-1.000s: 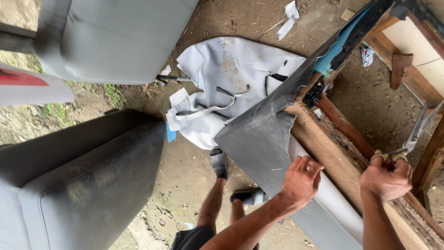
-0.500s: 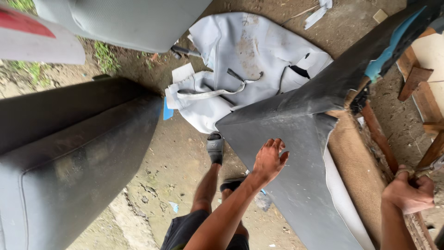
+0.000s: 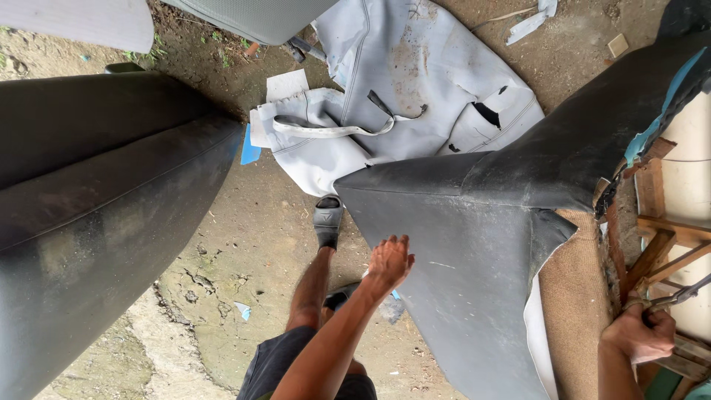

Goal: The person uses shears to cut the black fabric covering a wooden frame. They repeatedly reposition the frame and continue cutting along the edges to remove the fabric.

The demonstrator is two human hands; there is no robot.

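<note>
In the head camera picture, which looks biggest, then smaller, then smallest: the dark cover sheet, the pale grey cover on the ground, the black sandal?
1. Dark cover sheet, though it's nearer the camera.
2. Pale grey cover.
3. Black sandal.

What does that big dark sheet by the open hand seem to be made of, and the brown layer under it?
The dark sheet looks like faux leather or vinyl: smooth, dull sheen, a pale backing at its lifted edge. The brown layer looks like coarse woven burlap, matte and grainy. The left hand is open at the sheet's edge; the right hand grips a metal tool, probably pliers.
</note>
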